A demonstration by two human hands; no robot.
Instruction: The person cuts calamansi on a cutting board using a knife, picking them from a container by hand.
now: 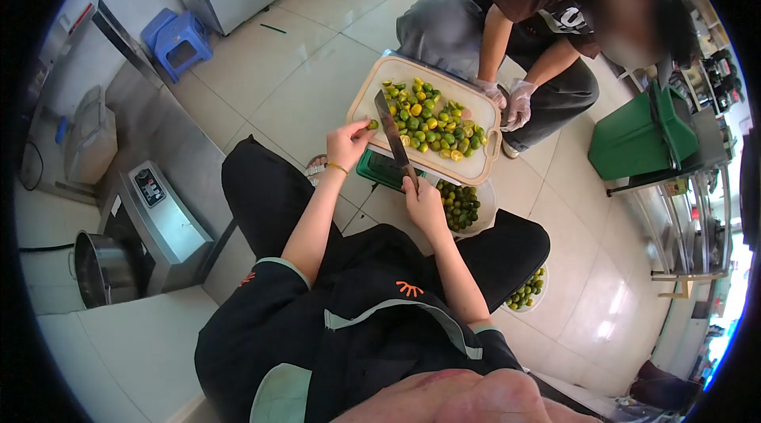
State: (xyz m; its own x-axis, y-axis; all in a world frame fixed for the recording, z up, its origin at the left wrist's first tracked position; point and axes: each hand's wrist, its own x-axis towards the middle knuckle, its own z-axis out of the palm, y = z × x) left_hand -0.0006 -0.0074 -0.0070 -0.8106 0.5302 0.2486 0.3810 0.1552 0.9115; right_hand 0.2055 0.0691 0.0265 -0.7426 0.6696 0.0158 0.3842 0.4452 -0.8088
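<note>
Black clothing (357,296) is seen closest, filling the bottom centre of the frame, with both forearms stretched from it towards the middle. At the left edge of the board (394,68), a small green fruit (372,125) is pinched between the thumb and fingers of the left hand (349,143). By the right hand (425,202), just below the board, the handle of a knife (391,128) is gripped, the fingers curled round it and pressed together. Its blade is pointed to the upper left, over the board and just beside the pinched fruit; whether the two touch cannot be told. Across the board, at upper centre, cut fruit (432,128) is spread, green-skinned and yellow inside. Below it, a green tray (367,172) is partly hidden, and whole fruit (460,205) is held in a bowl (490,209). More fruit (524,294) is seen at lower right of centre. At upper right, a crouching co-worker (547,19) is shown, gloved hands (518,106) placed close to the board's right end; how their fingers are set cannot be made out.
</note>
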